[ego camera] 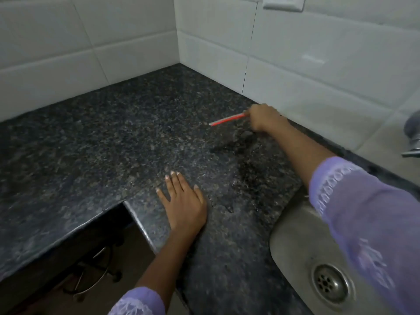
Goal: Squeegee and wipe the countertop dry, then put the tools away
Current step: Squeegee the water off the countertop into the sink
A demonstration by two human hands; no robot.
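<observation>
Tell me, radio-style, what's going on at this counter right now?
Right hand grips red squeegee near back wall. Left hand flat on countertop. Wet patches remain beside sink. Nothing in the path.

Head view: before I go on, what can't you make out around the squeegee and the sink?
- squeegee: only a red strip shows; the right hand covers its handle, and motion blur hides whether it touches the countertop.
- tap: cut off by the right edge.
- sink: partly behind the right sleeve.
- Wiping cloth: not in view.
</observation>
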